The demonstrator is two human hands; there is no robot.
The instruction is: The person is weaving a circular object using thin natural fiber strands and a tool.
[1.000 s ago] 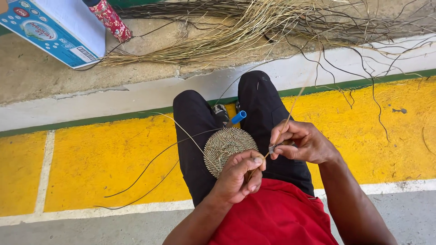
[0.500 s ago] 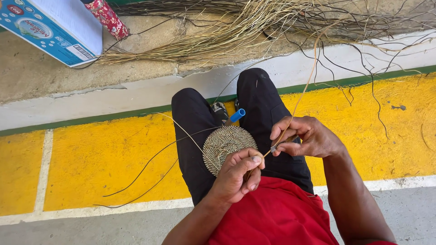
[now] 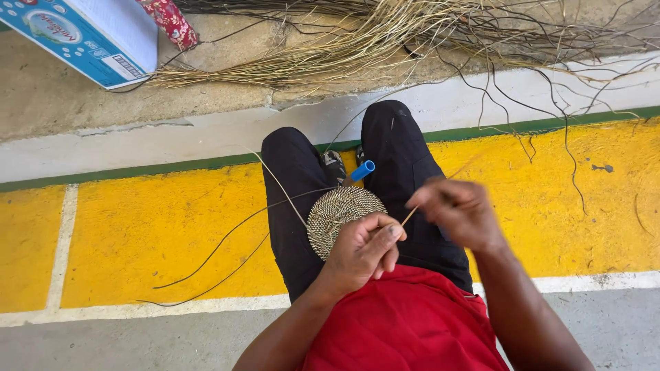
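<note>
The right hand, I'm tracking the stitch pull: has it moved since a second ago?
Yes. The right hand has drawn rightward, away from the round woven straw disc on the lap, its motion blurred.

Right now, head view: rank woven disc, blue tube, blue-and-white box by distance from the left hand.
1. woven disc: held by the left hand, on the lap.
2. blue tube: just beyond the disc, between the knees.
3. blue-and-white box: far upper left, on the concrete ledge.

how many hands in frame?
2. Left hand grips the woven disc on the lap; right hand, blurred, pinches a thin strand beside it. None hidden.
</note>
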